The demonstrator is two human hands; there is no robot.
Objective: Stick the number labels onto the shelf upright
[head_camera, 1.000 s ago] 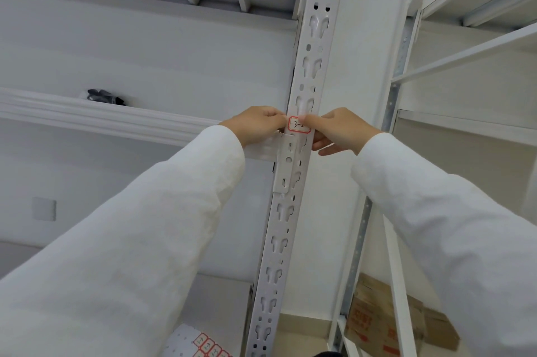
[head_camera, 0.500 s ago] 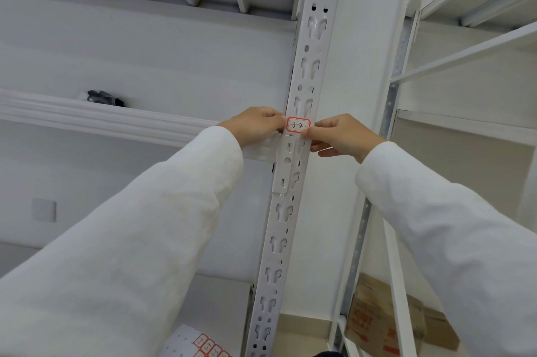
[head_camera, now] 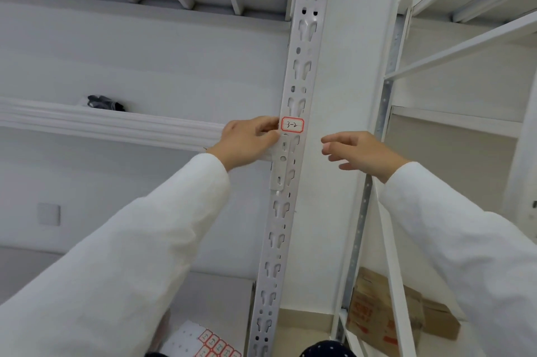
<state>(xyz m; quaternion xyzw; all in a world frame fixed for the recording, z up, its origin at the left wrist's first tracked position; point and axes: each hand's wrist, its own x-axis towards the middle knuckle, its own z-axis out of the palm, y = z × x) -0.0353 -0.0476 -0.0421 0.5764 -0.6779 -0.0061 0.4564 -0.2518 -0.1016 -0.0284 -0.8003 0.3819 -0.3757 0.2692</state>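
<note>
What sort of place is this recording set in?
Most likely a storeroom or small stockroom. White metal shelving fills the view, with a slotted shelf upright carrying a handwritten red-bordered number label. A worn cardboard box sits low on the neighbouring rack, and a sheet of spare labels lies below.

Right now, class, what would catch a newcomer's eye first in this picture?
First, the red-edged label marked 3-2, stuck on the slotted white shelf upright at the centre. The left hand touches the label's left edge, while the right hand hangs open to its right, clear of the upright. At the bottom lies a sheet of more labels.
</note>
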